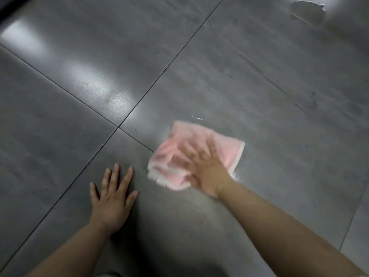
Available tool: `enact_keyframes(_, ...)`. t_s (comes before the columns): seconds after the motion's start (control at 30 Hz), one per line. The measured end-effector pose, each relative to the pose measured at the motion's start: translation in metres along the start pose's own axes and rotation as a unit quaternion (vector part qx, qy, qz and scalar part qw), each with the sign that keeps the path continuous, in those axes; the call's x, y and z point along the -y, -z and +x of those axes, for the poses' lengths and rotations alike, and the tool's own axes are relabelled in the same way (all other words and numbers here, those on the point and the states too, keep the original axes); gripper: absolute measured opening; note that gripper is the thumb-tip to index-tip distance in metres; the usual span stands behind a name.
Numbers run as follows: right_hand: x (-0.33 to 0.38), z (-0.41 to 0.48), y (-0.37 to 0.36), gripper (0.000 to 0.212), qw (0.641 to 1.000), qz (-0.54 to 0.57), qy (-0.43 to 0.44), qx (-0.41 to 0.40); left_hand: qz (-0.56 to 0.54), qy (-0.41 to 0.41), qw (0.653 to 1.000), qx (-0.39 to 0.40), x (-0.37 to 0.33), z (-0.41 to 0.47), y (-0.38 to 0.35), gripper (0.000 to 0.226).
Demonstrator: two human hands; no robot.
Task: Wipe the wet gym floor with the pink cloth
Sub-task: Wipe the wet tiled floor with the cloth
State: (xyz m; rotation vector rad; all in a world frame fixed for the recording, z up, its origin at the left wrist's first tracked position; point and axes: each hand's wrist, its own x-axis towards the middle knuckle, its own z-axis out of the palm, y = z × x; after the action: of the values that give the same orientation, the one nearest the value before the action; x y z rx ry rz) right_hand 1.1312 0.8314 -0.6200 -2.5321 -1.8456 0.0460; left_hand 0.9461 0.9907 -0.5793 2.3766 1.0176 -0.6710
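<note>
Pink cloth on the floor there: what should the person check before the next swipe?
1. Is the right hand pressing flat on the pink cloth? Ok: the fingers are spread across it, though blurred.
2. Is the pink cloth lying flat? Not ok: its near-left edge is bunched up.
3. Is the left hand braced on the floor, apart from the cloth? Ok.
4. Is all the water wiped? Not ok: a puddle lies far off at the upper right, and a thin wet streak just beyond the cloth.
5. Is the cloth dry enough to soak up more? Cannot tell.
</note>
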Motion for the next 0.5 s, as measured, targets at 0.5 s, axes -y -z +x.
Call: enact_keyframes(0.5,0.019,-0.005,-0.001,0.050,0.998,0.048,0.047,-0.020,-0.016,-0.057,0.980,-0.191,-0.001,0.042,0.014,0.061)
